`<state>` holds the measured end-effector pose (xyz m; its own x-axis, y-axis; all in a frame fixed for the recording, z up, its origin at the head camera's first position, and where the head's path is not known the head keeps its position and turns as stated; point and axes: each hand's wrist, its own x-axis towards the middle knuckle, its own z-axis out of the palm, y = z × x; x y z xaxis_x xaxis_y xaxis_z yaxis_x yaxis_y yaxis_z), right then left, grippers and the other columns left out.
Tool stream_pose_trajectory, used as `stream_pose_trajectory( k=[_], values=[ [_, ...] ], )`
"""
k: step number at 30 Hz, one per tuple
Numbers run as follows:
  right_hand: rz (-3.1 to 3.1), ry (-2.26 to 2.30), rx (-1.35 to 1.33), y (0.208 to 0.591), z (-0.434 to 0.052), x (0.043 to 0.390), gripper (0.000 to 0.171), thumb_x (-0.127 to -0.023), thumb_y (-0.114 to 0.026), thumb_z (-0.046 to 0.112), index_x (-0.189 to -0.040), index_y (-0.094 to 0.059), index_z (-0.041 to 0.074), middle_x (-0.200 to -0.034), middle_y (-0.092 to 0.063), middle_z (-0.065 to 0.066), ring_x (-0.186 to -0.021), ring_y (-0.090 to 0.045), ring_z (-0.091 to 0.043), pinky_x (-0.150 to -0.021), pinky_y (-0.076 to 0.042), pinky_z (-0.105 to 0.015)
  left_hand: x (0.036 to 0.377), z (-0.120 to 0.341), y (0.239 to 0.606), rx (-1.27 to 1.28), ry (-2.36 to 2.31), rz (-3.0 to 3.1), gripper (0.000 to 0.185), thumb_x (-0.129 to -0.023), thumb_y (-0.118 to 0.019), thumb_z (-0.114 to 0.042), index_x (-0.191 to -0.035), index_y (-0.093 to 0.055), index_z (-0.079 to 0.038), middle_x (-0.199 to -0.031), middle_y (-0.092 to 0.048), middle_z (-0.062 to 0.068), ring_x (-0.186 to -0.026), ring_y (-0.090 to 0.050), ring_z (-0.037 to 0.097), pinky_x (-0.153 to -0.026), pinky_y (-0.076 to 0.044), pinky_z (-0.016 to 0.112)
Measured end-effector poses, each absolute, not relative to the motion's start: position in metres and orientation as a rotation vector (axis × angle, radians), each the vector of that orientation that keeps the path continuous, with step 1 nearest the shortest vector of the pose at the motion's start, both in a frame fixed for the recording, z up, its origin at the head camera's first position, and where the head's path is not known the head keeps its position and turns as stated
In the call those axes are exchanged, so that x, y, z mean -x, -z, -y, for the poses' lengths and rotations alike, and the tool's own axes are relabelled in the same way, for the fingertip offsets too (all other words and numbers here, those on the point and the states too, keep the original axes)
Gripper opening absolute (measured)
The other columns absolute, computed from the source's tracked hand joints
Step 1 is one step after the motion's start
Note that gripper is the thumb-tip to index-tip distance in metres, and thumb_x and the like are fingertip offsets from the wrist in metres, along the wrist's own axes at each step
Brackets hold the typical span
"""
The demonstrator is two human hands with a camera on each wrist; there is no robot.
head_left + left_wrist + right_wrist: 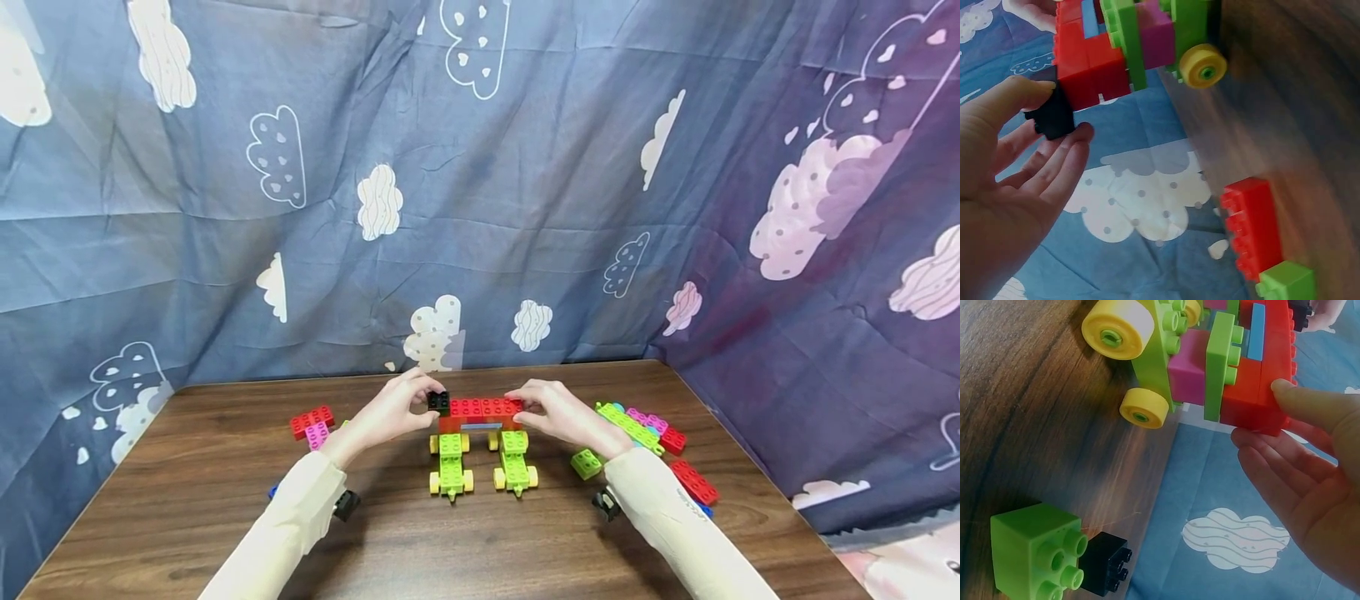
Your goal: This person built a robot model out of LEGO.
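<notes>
Two hands: both at the toy-brick build near the far edge of the brown wooden surface, roughly mid-width.
Build: long red plastic brick bar spans two lime-green wheeled brick carts with yellow wheels, which stand side by side beneath it.
Left hand: thumb and fingers pinch a small black plastic brick; the black brick touches the left end of the red bar. In the left wrist view the remaining fingers lie fairly straight below it.
Right hand: thumb on top, fingers under the right end of the red bar, gripping it lightly; fingers only slightly curled.
Left of build: red brick with a pink brick touching it, near the surface's left edge.
Right of build: single lime-green cube brick just beside the right wrist; long lime-green plate, pink and red bricks behind it; flat red brick near the right edge.
Backdrop: blue cloth with cloud print behind and around the surface.
</notes>
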<state>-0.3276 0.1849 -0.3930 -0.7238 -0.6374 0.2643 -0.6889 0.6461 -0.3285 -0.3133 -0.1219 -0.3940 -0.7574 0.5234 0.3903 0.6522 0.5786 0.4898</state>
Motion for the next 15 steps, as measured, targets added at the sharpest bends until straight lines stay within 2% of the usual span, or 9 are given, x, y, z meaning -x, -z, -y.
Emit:
stream_pose_trajectory(
  k=[8,15],
  values=[
    [2.734,-0.6,-1.123,0.3928,-0.1857,0.3273,0.035,-0.093,-0.069,0.018,-0.125,-0.067,0.005,-0.111,-0.071,-0.006,-0.095,-0.066,-0.016,-0.086,-0.056,-0.033,0.3101,0.1223,0.3996,0.952,1.082,2.607,0.031,-0.087,-0.072,-0.007,-0.117,-0.065,-0.002,-0.107,-0.062,0.012,-0.1,-0.069,0.027,-0.091,-0.057,0.038],
    [2.719,-0.604,-1.151,0.3918,-0.1857,0.328,0.034,-0.092,-0.069,0.017,-0.124,-0.067,0.005,-0.112,-0.071,-0.006,-0.094,-0.066,-0.015,-0.086,-0.056,-0.032,0.31,0.122,0.4001,0.95,1.021,2.629,0.036,-0.087,-0.075,-0.012,-0.119,-0.062,-0.001,-0.11,-0.068,0.012,-0.092,-0.065,0.017,-0.084,-0.057,0.036]
  ],
)
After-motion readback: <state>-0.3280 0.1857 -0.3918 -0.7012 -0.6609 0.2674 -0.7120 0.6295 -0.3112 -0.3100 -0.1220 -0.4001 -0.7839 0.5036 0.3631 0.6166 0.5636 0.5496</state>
